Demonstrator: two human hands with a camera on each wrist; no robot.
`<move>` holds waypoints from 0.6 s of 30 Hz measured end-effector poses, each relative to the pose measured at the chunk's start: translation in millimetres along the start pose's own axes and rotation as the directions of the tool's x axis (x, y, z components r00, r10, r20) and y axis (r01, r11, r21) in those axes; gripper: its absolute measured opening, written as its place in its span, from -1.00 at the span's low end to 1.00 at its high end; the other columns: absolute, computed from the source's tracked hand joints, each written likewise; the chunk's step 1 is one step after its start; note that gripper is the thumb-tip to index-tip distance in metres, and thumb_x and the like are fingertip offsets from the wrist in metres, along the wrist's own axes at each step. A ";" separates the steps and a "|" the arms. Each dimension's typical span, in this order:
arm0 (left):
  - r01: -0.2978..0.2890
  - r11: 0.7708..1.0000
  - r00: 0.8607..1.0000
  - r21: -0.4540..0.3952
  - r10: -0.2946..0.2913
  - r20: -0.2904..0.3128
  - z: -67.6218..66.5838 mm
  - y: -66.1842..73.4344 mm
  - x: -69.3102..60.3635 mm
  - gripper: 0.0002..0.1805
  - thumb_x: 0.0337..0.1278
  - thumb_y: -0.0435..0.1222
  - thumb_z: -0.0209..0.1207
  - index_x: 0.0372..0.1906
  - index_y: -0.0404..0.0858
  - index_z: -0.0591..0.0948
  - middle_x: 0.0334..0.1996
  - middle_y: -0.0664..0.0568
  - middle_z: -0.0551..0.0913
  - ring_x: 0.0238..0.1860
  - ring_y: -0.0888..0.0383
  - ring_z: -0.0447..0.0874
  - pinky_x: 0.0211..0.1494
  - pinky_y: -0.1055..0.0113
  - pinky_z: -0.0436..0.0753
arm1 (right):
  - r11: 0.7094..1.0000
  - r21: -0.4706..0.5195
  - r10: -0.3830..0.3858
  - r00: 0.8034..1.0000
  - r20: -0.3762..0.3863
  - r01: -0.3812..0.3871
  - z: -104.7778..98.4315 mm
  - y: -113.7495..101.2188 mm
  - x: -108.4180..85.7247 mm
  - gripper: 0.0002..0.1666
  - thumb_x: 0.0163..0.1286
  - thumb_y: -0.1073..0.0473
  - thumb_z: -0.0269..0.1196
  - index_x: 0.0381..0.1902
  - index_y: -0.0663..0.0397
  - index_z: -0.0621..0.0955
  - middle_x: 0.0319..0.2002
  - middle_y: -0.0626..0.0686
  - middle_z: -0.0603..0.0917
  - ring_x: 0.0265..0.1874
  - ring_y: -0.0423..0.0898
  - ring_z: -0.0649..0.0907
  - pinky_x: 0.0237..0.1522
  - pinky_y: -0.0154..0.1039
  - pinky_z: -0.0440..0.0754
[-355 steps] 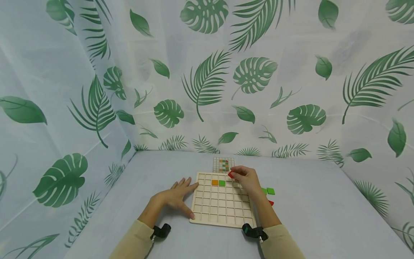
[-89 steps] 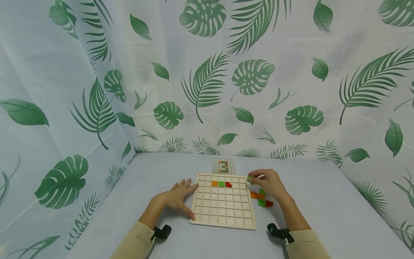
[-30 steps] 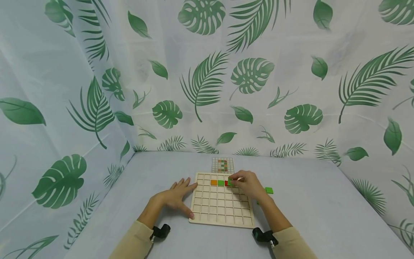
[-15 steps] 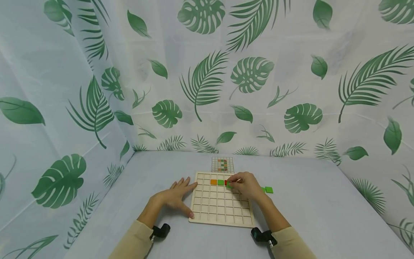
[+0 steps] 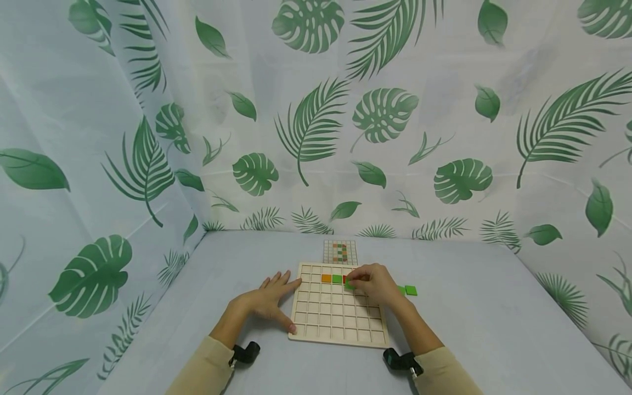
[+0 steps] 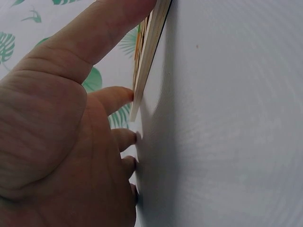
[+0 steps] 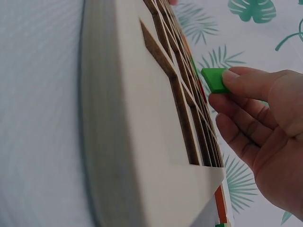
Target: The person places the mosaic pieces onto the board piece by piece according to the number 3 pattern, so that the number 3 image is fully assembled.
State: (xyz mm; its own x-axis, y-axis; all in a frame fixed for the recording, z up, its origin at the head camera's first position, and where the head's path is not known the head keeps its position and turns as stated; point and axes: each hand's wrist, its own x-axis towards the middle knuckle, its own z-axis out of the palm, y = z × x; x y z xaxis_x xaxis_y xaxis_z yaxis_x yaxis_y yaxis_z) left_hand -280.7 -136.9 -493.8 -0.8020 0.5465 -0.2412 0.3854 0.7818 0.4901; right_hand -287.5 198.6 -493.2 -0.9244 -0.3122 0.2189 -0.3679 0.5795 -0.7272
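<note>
The left hand [image 5: 270, 299] is found spread, nothing being gripped; the left edge of the wooden board [image 5: 338, 323] is touched by its thumb near the near corner and by its index finger farther up. By the right hand [image 5: 377, 282], a green tile [image 7: 213, 80] is pinched between thumb and fingertips, the remaining fingers being loosely curled. The left hand is laid palm down, its forearm entering from the near left; the right forearm is brought in over the board's right side, and the tile is held at the grid just on the near side of a red tile [image 5: 345, 280]. Whether the board is touched by the pinched tile cannot be told. In the head view, an orange tile [image 5: 326, 278], a second green tile [image 5: 337, 278] and the red one are seen seated in one row, with a pattern card [image 5: 339, 252] behind the board and a loose green tile [image 5: 411, 291] on the table [image 5: 247, 247] beyond the right forearm. The tile's thickness and an orange piece [image 7: 220, 204] past the board's edge are shown only by the right wrist view.
</note>
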 end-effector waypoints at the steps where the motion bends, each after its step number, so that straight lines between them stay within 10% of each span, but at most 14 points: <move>1: -0.001 1.000 1.000 0.000 0.001 -0.001 0.1 -0.1 0.1 0.43 -0.34 0.34 0.57 0.70 0.07 0.07 0.72 -0.12 -0.19 0.72 -0.15 -0.37 0.72 -0.19 -0.22 | 1.000 -0.002 -0.001 1.000 0.002 0.001 0.4 0.2 -0.1 -0.89 0.36 0.28 0.42 -0.17 0.10 0.83 -0.28 0.00 0.83 -0.44 -0.20 0.61 -0.41 -0.36 0.60; 18: 0.002 1.000 1.000 0.002 -0.002 -0.011 -0.7 2.4 -2.1 0.42 -0.34 0.33 0.58 0.69 0.07 0.09 0.72 -0.13 -0.18 0.72 -0.16 -0.35 0.72 -0.18 -0.22 | 0.999 0.008 -0.036 0.999 0.029 0.036 3.6 1.7 -1.2 -0.88 0.38 0.28 0.40 -0.15 0.12 0.82 -0.21 0.02 0.83 -0.42 -0.22 0.62 -0.40 -0.36 0.62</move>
State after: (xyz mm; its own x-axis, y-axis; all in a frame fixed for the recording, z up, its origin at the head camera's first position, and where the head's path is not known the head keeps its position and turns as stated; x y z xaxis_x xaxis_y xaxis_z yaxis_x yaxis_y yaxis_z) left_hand -278.4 -136.4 -491.5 -0.8075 0.5417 -0.2333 0.3848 0.7836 0.4877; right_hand -286.7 197.2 -497.0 -0.9071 -0.3546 0.2265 -0.4004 0.5616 -0.7241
